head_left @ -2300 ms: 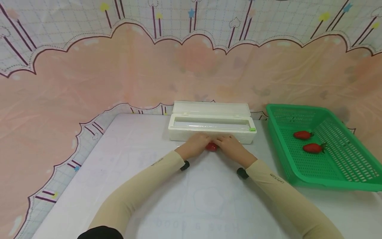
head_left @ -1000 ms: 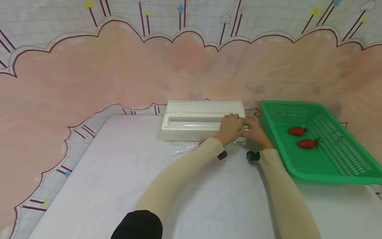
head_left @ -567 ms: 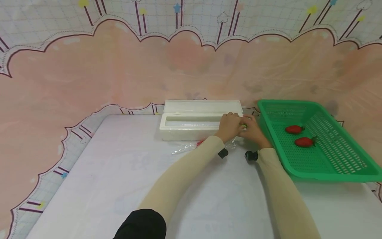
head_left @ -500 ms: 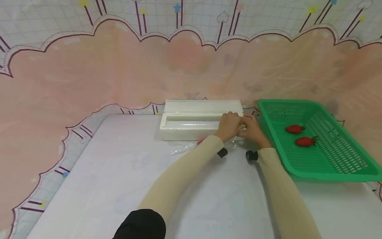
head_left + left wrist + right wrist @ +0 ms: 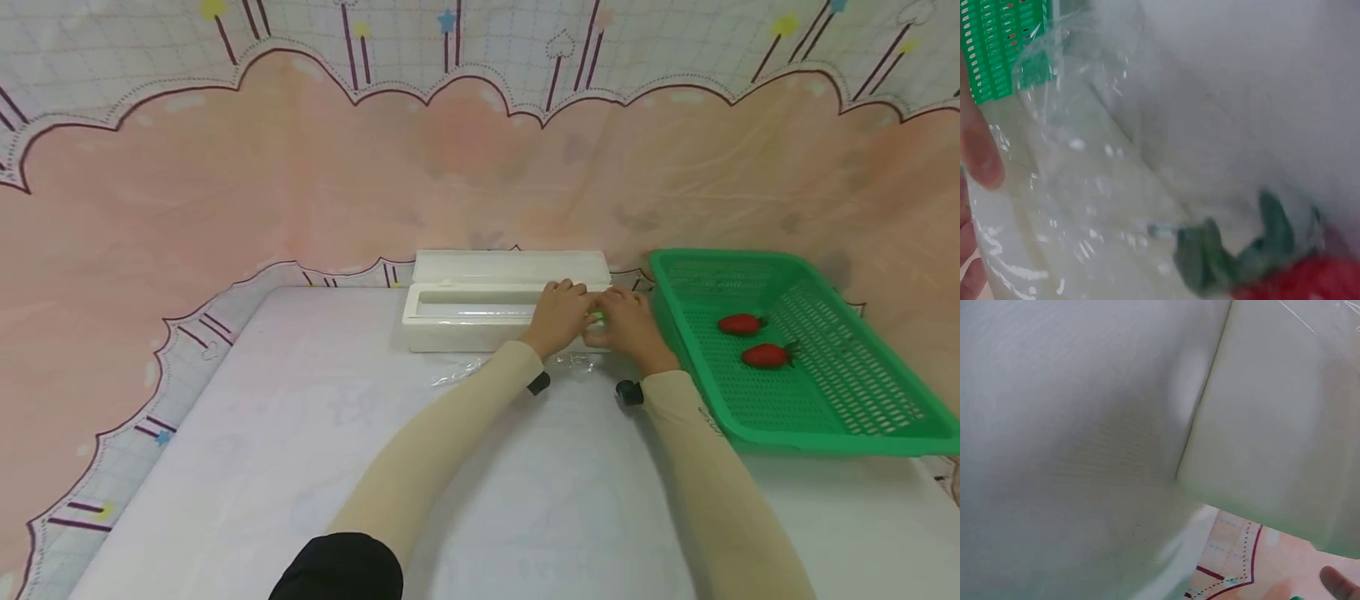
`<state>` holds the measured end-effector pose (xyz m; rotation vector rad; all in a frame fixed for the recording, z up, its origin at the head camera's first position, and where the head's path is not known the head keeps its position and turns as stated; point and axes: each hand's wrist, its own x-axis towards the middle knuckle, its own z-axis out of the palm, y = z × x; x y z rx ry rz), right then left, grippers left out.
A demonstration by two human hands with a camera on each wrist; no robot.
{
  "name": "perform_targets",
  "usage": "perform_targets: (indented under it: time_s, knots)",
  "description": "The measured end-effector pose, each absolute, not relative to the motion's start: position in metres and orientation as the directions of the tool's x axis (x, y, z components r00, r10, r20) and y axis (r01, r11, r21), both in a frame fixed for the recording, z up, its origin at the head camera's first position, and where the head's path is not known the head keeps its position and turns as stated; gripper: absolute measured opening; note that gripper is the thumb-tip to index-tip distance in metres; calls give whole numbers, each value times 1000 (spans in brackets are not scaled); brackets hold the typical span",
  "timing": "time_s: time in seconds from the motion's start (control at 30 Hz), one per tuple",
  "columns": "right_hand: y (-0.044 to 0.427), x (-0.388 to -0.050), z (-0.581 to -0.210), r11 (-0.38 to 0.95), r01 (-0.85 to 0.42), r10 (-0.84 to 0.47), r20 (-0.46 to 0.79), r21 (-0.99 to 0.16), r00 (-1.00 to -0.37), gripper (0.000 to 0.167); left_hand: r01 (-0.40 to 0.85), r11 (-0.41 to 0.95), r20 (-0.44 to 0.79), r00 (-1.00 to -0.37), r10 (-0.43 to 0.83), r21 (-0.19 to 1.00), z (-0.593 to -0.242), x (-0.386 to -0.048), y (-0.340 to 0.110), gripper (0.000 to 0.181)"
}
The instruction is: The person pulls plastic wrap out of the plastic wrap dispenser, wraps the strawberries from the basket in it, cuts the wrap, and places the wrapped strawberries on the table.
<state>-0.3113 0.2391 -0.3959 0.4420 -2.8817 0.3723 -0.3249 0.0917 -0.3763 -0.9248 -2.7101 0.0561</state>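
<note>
While hands (image 5: 557, 318) (image 5: 630, 329) touch it, the white box (image 5: 457, 337) runs left-to-right.

The head camera looks forward and down across the table (image 5: 300, 467); both wrist cameras look from close in, the left sharing the basket (image 5: 825, 442), the right the box (image 5: 450, 338).

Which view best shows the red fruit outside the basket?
Left wrist: only there does the red fruit show, close up though blurred and cut off by the frame. Head shows none; the left sleeve probably covers it. Right wrist: none.
</note>
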Motion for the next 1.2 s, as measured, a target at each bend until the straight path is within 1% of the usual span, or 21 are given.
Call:
perform_targets:
  time_s: [0.07,0.2,0.5,0.67,0.9,1.03,1.2]
  knots:
    - [236,-312,-397,922,-324,-277,223,-212,-935,38,589,798,239,-762,601,-128,-377,-325,87,36]
    - [231,-313,-398,926,-315,-274,203,-207,-940,39,585,797,226,-765,604,-148,-377,-326,78,33]
    - [227,-312,-398,928,-296,-251,209,-225,-945,40,618,773,256,-731,633,-146,-380,-328,69,30]
    - [224,-313,-401,928,-296,-254,199,-225,-947,42,631,767,255,-728,637,-116,-385,-330,63,29]
    - [220,-314,-404,914,-325,-276,213,-243,-937,42,655,753,191,-733,653,-60,-386,-334,46,28]
    - [225,-314,-402,917,-325,-282,202,-231,-938,45,659,752,167,-741,651,-11,-386,-339,24,24]
    - [239,-313,-397,933,-287,-250,182,-219,-951,47,658,751,170,-747,643,48,-381,-340,-12,22]
